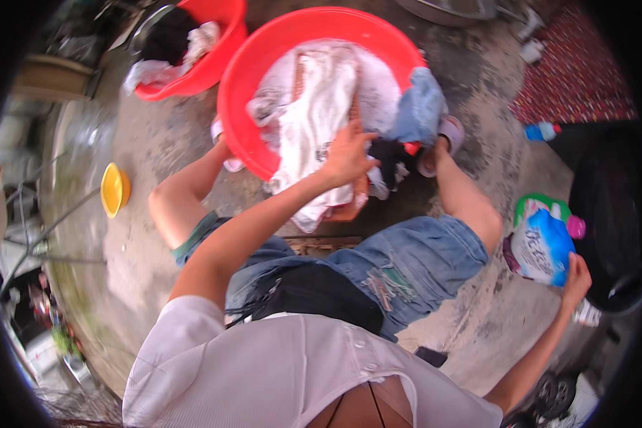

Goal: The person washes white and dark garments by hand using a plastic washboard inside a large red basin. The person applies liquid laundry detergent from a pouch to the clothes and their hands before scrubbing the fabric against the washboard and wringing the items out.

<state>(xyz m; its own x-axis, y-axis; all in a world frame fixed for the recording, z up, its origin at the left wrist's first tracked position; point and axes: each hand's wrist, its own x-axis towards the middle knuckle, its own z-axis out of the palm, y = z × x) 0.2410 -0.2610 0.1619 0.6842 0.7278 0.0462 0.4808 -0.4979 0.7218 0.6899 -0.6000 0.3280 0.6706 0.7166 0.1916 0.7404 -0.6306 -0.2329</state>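
My left hand is spread over a soaked white garment, fingers apart; whether it presses on the cloth I cannot tell. The garment is draped along a brown washboard, which leans in a large red basin of sudsy water. Out to the right, my right hand grips the lower edge of a blue and white plastic pouch with a pink cap. Blue denim cloth and dark cloth hang over the basin's right rim.
A second red basin with laundry stands at upper left. A yellow bowl sits on the concrete floor. Behind the pouch is a green package, beside a large black tub. A phone lies near my right side.
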